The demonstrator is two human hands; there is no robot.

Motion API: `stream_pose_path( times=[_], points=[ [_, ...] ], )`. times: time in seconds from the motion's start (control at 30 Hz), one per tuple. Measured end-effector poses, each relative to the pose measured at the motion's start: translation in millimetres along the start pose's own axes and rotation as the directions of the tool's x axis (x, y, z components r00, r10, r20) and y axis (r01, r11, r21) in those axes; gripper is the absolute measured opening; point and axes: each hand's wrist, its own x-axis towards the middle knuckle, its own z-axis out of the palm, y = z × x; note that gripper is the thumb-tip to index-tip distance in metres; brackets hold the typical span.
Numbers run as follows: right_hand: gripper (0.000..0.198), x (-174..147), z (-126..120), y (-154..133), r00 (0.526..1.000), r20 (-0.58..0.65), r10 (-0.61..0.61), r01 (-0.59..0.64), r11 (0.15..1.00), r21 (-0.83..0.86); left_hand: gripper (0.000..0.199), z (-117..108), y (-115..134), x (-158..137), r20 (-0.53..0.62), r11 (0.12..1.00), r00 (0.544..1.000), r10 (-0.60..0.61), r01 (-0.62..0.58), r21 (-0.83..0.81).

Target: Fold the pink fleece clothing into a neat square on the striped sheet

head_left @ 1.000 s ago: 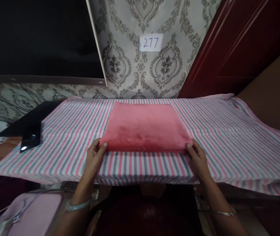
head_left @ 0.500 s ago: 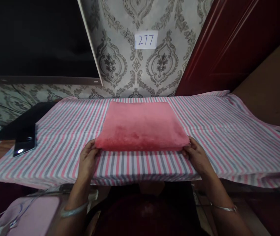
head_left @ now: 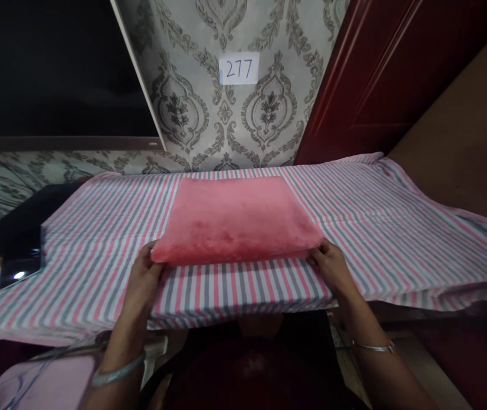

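Note:
A pink plush cloth [head_left: 237,216], folded into a thick flat rectangle, lies on the striped tablecloth [head_left: 380,228]. At its near left corner my left hand [head_left: 143,276] is closed, with the corner pinched between thumb and fingers. My right hand [head_left: 332,263] grips the near right corner in the same way. Some fingertips of both hands are hidden under the cloth's edge. Its near edge bulges in a rounded fold, darker than the smooth top.
A black phone-like device [head_left: 21,259] with a bright reflection lies at the table's left end. A large dark screen [head_left: 50,74] stands at the back left. Behind, a paper marked 277 [head_left: 238,68] is on the patterned wall. A dark red door panel [head_left: 367,74] rises at the right.
The whole view has shifted, so the table and cloth sit slightly further left. Both hands keep hold of the same near corners, and the cloth looks nearly unchanged.

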Motion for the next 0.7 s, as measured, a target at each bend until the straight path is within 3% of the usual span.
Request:
stream_pose_path(
  times=[0.1, 0.17, 0.27, 0.43, 0.53, 0.7],
  points=[
    [0.035, 0.5, -3.0, -0.5, 0.999, -0.041, -0.006, 0.007, 1.000, 0.019, 0.035, -17.7, -3.0, 2.8, -0.183, 0.999, 0.983, 0.025, -0.016, 0.050],
    [0.035, 1.2, -5.1, -0.3, 1.000, -0.026, 0.009, -0.009, 1.000, -0.002, 0.034, -30.7, -6.5, 4.6, -0.212, 0.997, 0.976, 0.041, -0.027, 0.066],
    [0.038, 1.4, -6.1, 3.4, 1.000, -0.003, 0.018, -0.018, 1.000, -0.023, 0.038, -38.5, -11.3, 4.7, -0.120, 0.989, 0.992, 0.033, -0.016, 0.145],
    [0.041, -0.5, -3.0, 13.6, 0.995, -0.082, -0.053, 0.048, 0.997, -0.066, 0.029, -19.1, -17.2, 0.1, 0.077, 0.894, 0.984, 0.160, -0.178, 0.412],
    [0.040, -1.8, -0.7, 13.3, 0.991, -0.099, -0.085, 0.078, 0.995, -0.069, 0.028, -8.5, -18.8, -3.0, 0.098, 0.905, 0.983, 0.155, -0.181, 0.385],
    [0.033, -5.7, 0.1, 5.5, 0.996, -0.039, -0.075, 0.078, 0.993, 0.090, 0.044, -4.9, -19.9, -5.4, 0.107, 0.969, 0.992, 0.070, -0.093, 0.230]
  ],
)
